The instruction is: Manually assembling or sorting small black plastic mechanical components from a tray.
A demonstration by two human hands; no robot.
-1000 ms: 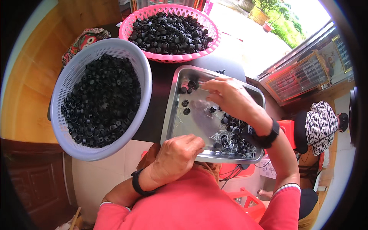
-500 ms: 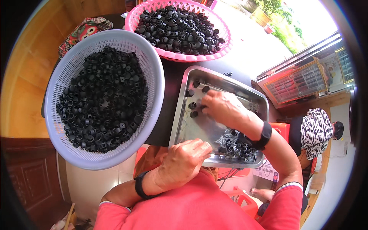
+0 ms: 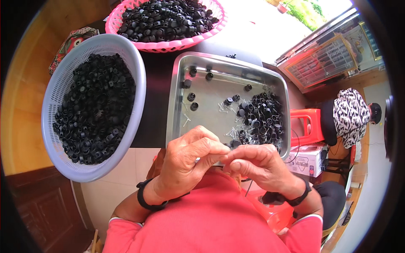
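Left hand [image 3: 185, 164] and right hand [image 3: 259, 166] pinched together on one tiny part, at near edge of metal tray [image 3: 179, 84]. Still lots of black caps [image 3: 259, 116] piled at tray's right side; two baskets full.

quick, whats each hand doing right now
Left hand: fingers pinched shut at the metal tray's near edge; what it holds cannot be told.
Right hand: fingers curled shut against the left fingertips; contents hidden.

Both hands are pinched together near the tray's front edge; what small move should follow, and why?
Probably finish pressing the small part between the fingertips of left hand and right hand: they meet tip to tip over the metal tray, nothing released.
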